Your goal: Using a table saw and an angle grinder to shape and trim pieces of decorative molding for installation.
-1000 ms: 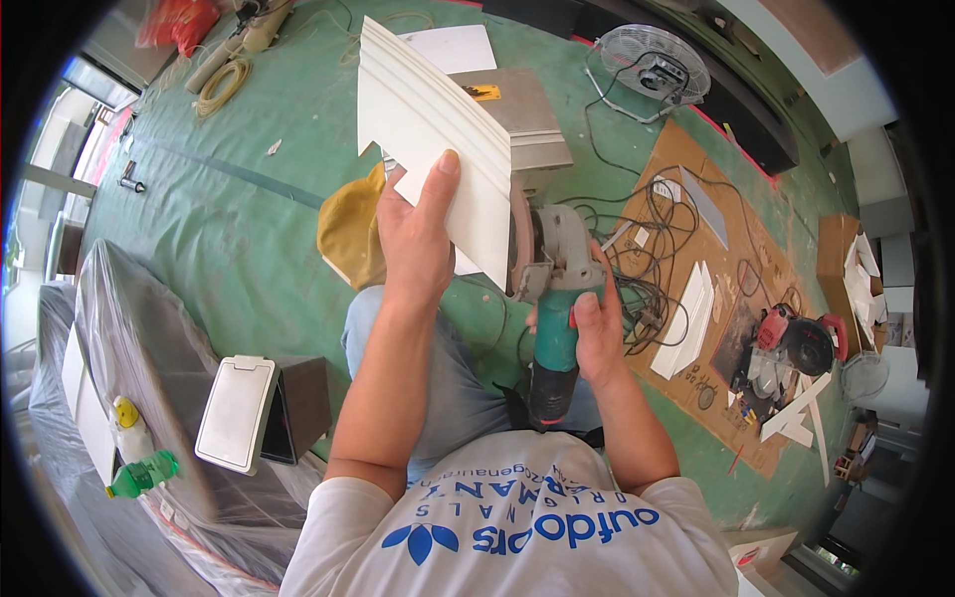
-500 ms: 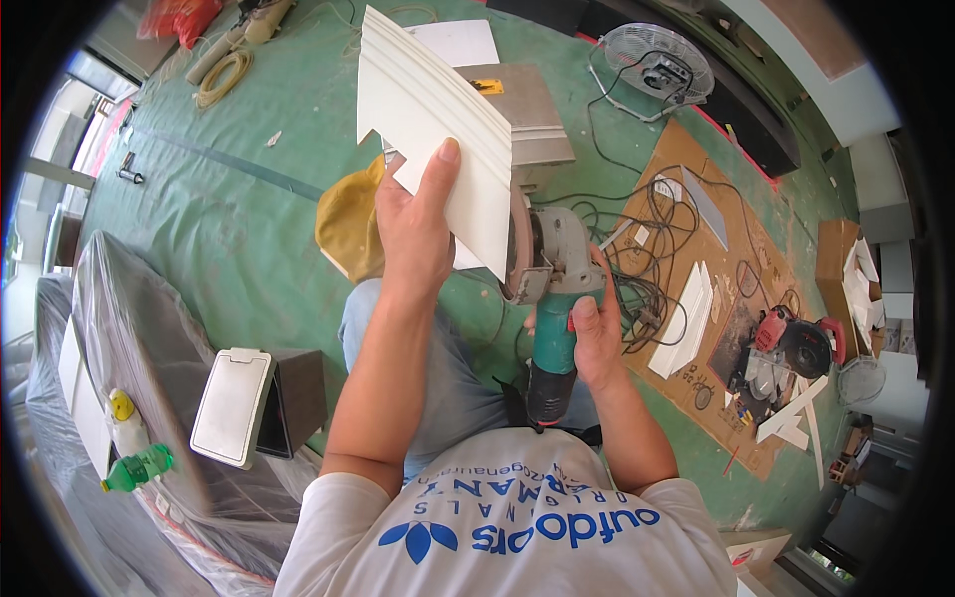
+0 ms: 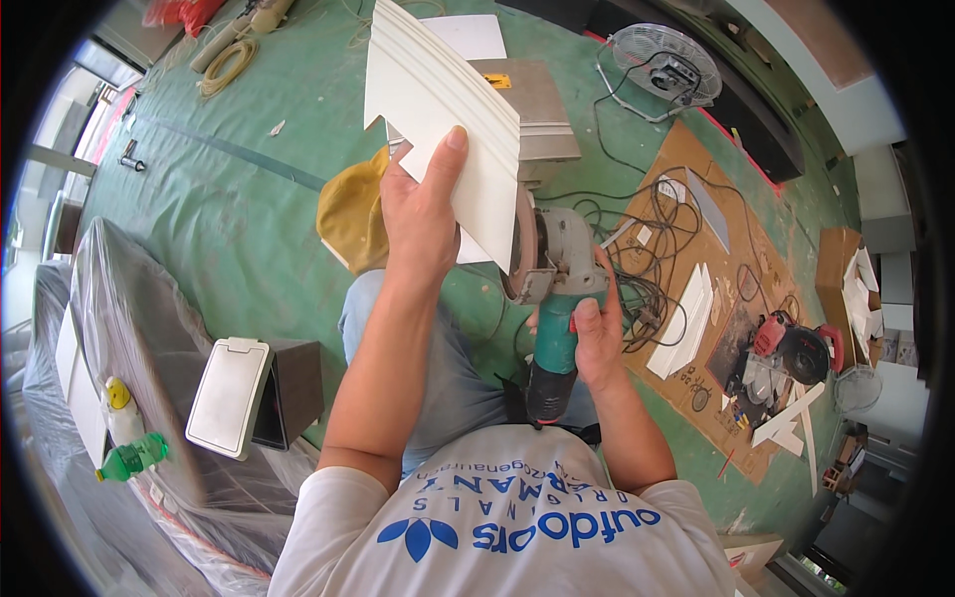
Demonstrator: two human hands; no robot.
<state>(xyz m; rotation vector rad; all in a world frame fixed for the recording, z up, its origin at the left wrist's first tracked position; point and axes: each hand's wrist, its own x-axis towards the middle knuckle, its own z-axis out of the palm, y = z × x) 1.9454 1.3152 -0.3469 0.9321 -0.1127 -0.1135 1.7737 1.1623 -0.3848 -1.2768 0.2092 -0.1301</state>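
My left hand [image 3: 423, 214] is closed on a white piece of moulding [image 3: 448, 104], thumb on top and fingers underneath. The moulding has ridges along one side, a slanted end and a notch near my fingers. My right hand [image 3: 594, 333] grips a teal and black angle grinder [image 3: 555, 348] by its body, thumb at the red switch. The grinder's disc [image 3: 522, 234] stands on edge against or very close to the moulding's right edge; whether they touch I cannot tell. Behind the moulding lies a grey metal box-like piece [image 3: 547, 104] with a yellow label.
A yellow cloth [image 3: 353, 214] lies left of my hand. Tangled black cable [image 3: 637, 289] spreads to the right, over cardboard [image 3: 731, 418] bearing white offcuts [image 3: 684, 323] and a red circular saw [image 3: 786, 348]. A floor fan [image 3: 665, 65] stands far right. Plastic-covered furniture [image 3: 129, 289] is at left.
The moulding and my left hand have shifted slightly right in view, with the moulding tilted a little. The grinder and my right hand stay almost in place. The view itself has moved slightly.
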